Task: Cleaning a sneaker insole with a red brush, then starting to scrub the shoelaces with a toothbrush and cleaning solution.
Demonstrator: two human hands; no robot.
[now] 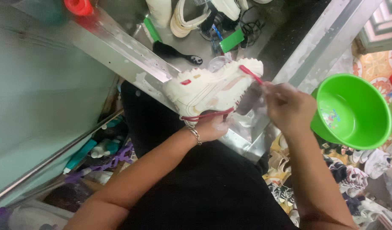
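A steel sink (132, 59) spans the far side, a green basin (353, 110) sits at right. Over the sink's near rim, the left hand (210, 127) grips a white shoe (213, 87) from below. The right hand (287, 106) clasps a red-handled brush (251, 74) against the shoe's right end.

Count: one white sneaker (213, 87) in hand, one red-handled brush (251, 74), one green basin (353, 110), one black brush (174, 52) in the sink, two green bars (232, 40), one red cap (79, 6), one wrist bracelet (196, 136).
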